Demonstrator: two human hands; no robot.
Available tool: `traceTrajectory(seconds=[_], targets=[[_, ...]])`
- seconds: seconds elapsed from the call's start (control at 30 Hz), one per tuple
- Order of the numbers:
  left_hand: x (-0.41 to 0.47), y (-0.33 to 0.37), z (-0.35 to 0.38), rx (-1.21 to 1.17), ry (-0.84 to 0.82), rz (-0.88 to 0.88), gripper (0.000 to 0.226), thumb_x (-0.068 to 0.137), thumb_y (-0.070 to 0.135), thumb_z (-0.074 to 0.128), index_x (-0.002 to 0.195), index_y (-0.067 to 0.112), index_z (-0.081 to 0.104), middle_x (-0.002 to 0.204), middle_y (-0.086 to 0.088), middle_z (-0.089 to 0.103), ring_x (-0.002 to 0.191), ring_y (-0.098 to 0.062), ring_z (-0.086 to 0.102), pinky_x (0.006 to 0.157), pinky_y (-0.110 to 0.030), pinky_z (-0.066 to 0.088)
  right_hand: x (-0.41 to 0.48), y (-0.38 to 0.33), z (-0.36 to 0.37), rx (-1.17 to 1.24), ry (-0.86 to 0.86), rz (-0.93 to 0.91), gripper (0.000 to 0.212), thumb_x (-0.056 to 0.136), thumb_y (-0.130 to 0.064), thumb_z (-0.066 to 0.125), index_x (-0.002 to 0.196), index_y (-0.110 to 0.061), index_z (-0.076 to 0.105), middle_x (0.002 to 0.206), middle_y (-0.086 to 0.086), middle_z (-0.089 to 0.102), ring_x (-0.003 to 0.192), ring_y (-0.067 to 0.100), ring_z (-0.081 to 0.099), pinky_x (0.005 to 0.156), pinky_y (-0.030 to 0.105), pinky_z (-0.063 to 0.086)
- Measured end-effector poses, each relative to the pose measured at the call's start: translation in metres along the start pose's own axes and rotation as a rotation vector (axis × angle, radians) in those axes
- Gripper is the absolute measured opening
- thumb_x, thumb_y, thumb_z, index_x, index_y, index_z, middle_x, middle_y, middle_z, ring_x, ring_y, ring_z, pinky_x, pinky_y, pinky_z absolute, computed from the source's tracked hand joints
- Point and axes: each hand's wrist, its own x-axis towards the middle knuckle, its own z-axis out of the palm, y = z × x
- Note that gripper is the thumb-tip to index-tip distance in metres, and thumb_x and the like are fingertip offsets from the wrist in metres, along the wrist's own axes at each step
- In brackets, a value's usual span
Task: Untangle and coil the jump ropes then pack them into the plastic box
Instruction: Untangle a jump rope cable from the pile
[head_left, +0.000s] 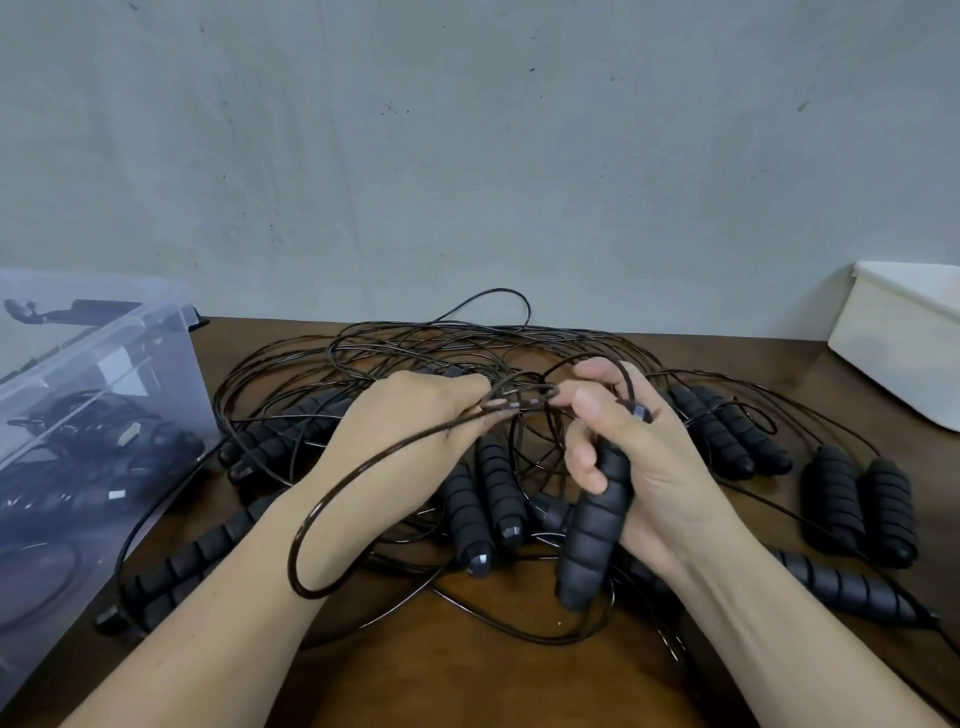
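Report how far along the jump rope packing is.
Done: a few dark ropes already lie in the plastic box. In hand: the right hand grips one foam handle while the left hand pinches a thin cord that loops over the forearm. Left: most of it, a tangled pile of cords and many handles on the table.

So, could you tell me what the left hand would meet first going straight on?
Most likely the right hand, which faces the left hand closely along the cord both pinch; depth is unclear.
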Motion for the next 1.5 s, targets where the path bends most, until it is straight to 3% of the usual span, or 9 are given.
traceTrajectory(seconds=[0.13, 0.27, 0.37, 0.63, 0.8, 1.0, 1.23, 1.33, 1.5], targets=[[0.003, 0.0, 0.006, -0.062, 0.005, 0.025, 0.033, 0.1, 0.056, 0.042, 0.083, 0.029, 0.046, 0.069, 0.005, 0.058, 0.069, -0.018, 0.058, 0.063, -0.037, 0.05, 0.0, 0.0, 0.0, -0.018, 0.02, 0.079, 0.023, 0.084, 0.008, 0.069, 0.101, -0.006, 0.065, 0.076, 0.013, 0.066, 0.048, 0.015, 0.042, 0.044, 0.024, 0.038], [0.001, 0.005, 0.015, -0.058, -0.042, 0.057, 0.025, 0.095, 0.061, 0.026, 0.084, 0.04, 0.033, 0.07, 0.006, 0.047, 0.072, -0.023, 0.05, 0.064, -0.044, 0.051, -0.007, 0.009, 0.007, -0.298, -0.005, 0.055, 0.016, 0.087, -0.011, 0.082, 0.097, -0.007, 0.07, 0.06, 0.014, 0.054, 0.047, 0.022, 0.04, 0.054, 0.033, 0.041], [0.001, 0.006, 0.016, -0.085, -0.007, 0.08, 0.037, 0.099, 0.056, 0.028, 0.094, 0.031, 0.055, 0.069, 0.006, 0.057, 0.066, -0.014, 0.056, 0.063, -0.043, 0.051, -0.008, 0.013, 0.009, -0.381, 0.048, -0.053, 0.027, 0.091, -0.02, 0.082, 0.107, -0.007, 0.064, 0.063, 0.01, 0.058, 0.046, 0.021, 0.045, 0.062, 0.042, 0.047], [0.001, 0.004, 0.019, 0.013, -0.095, 0.12, 0.055, 0.099, 0.066, 0.021, 0.103, 0.028, 0.06, 0.1, -0.006, 0.074, 0.105, -0.032, 0.065, 0.088, -0.044, 0.055, -0.006, 0.006, 0.002, -0.393, 0.053, -0.089, 0.017, 0.097, -0.027, 0.074, 0.091, -0.012, 0.07, 0.062, 0.023, 0.061, 0.045, 0.025, 0.043, 0.049, 0.029, 0.041], [0.004, -0.009, 0.016, -0.075, -0.044, 0.101, 0.038, 0.105, 0.06, 0.046, 0.085, 0.03, 0.055, 0.065, 0.009, 0.057, 0.066, -0.008, 0.057, 0.065, -0.031, 0.05, 0.009, -0.006, -0.014, -0.108, 0.213, -0.044, 0.017, 0.099, -0.015, 0.071, 0.089, -0.009, 0.059, 0.067, 0.006, 0.055, 0.048, 0.018, 0.04, 0.046, 0.026, 0.035], [0.007, -0.026, 0.003, -0.131, 0.005, 0.009, 0.037, 0.102, 0.062, 0.046, 0.091, 0.032, 0.064, 0.065, 0.007, 0.062, 0.066, -0.007, 0.06, 0.059, -0.027, 0.043, 0.021, -0.02, -0.045, 0.081, 0.42, 0.07, 0.026, 0.098, -0.033, 0.074, 0.091, -0.013, 0.059, 0.075, 0.0, 0.055, 0.054, 0.011, 0.045, 0.043, 0.021, 0.039], [0.005, -0.022, 0.011, -0.128, 0.007, 0.055, 0.043, 0.103, 0.065, 0.039, 0.093, 0.031, 0.062, 0.068, 0.004, 0.062, 0.067, -0.011, 0.06, 0.066, -0.044, 0.053, 0.006, -0.002, -0.002, 0.134, 0.033, 0.241, 0.025, 0.103, -0.023, 0.057, 0.094, -0.004, 0.07, 0.076, 0.01, 0.056, 0.046, 0.014, 0.041, 0.039, 0.023, 0.034], [0.004, -0.016, 0.012, -0.146, 0.021, 0.076, 0.04, 0.104, 0.062, 0.041, 0.092, 0.03, 0.061, 0.068, 0.005, 0.061, 0.068, -0.012, 0.06, 0.067, -0.044, 0.053, 0.005, 0.001, 0.0, 0.272, -0.002, 0.225, 0.03, 0.097, -0.014, 0.048, 0.103, -0.004, 0.075, 0.08, 0.011, 0.06, 0.046, 0.014, 0.041, 0.037, 0.023, 0.035], [0.001, -0.007, 0.015, -0.134, 0.017, 0.116, 0.04, 0.105, 0.062, 0.041, 0.094, 0.03, 0.062, 0.066, 0.006, 0.057, 0.067, -0.013, 0.057, 0.064, -0.043, 0.052, 0.0, 0.008, 0.005, -0.026, -0.003, 0.203, 0.002, 0.095, -0.004, 0.064, 0.094, -0.004, 0.066, 0.077, 0.009, 0.056, 0.047, 0.014, 0.04, 0.04, 0.024, 0.035]])
